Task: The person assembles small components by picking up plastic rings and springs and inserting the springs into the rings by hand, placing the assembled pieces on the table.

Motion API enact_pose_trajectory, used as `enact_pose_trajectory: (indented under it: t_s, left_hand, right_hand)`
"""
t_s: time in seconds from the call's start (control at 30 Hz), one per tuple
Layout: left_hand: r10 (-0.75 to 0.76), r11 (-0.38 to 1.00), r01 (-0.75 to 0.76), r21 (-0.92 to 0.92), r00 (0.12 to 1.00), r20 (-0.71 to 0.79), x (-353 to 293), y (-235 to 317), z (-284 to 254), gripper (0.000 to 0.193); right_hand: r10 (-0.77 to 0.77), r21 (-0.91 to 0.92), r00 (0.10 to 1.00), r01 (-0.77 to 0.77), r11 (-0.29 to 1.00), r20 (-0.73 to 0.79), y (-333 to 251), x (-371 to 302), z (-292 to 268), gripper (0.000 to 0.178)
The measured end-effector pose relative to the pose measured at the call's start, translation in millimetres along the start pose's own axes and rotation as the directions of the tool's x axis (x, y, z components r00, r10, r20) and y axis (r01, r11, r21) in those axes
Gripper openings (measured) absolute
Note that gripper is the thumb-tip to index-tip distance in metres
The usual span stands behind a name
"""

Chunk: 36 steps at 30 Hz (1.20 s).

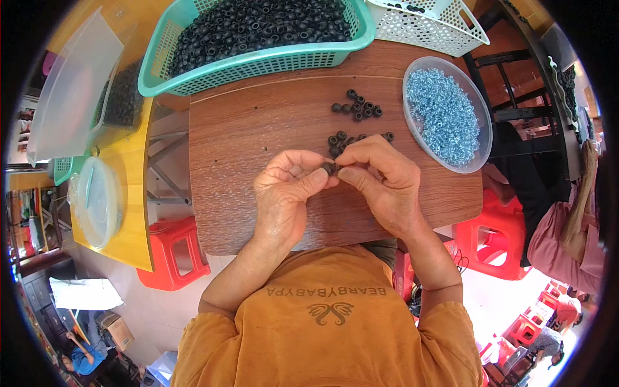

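Over the near part of the brown wooden table (245, 213), both my hands meet at a small round black bead-like piece (329, 168). My left hand (284, 187) pinches it between thumb and fingers. Thumb and forefinger of my right hand (383, 180) press together at its right side; whatever they grip is too small to make out. Just beyond the fingers lies a loose group of the same black pieces (340, 138), partly covered by my right hand. Farther back sits a second cluster of black pieces (358, 108). Several show round holes.
A green basket (258, 64) heaped with black pieces stands at the back, beside a white perforated basket (429, 29). At the right, a clear round tub (411, 122) holds many small light-blue translucent pieces. Red stools (174, 255) flank the table; another person's arm (579, 206) shows far right.
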<state>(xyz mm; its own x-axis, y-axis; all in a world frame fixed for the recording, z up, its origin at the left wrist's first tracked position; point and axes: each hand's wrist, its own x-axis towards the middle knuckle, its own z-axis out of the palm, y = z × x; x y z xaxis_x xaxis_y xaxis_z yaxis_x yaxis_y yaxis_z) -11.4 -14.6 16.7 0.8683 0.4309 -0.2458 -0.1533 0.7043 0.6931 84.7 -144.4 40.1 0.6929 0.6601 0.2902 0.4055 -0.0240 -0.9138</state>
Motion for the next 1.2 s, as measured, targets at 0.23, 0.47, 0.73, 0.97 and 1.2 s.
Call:
enact_pose_trajectory:
  t_s: [0.23, 0.47, 0.73, 0.97, 1.2]
  left_hand:
    - [-0.129, 0.991, 0.129, -0.026, 0.991, -0.016, 1, 1, -2, 0.013]
    - [-0.167, 0.985, 0.166, -0.039, 0.986, -0.03, 2, -2, 1, 0.013]
    - [-0.193, 0.978, 0.189, -0.087, 0.98, -0.049, 3, -3, 0, 0.014]
    - [-0.156, 0.986, 0.152, -0.076, 0.986, -0.054, 3, -4, 4, 0.012]
    - [-0.156, 0.987, 0.153, -0.052, 0.985, -0.076, 3, -5, 4, 0.012]
  right_hand:
    - [0.016, 0.043, 1.0, -0.017, 0.999, 0.015, -2, 3, -3, 0.019]
    - [0.033, 0.069, 0.999, -0.033, 0.997, 0.0, 7, 3, -2, 0.018]
    - [0.098, 0.088, 0.995, -0.095, 0.992, -0.035, 4, 2, 0, 0.02]
    - [0.087, 0.15, 0.994, -0.076, 0.986, -0.064, 11, -1, 5, 0.02]
    - [-0.017, 0.024, 0.993, 0.02, 1.0, -0.12, 16, -4, 11, 0.021]
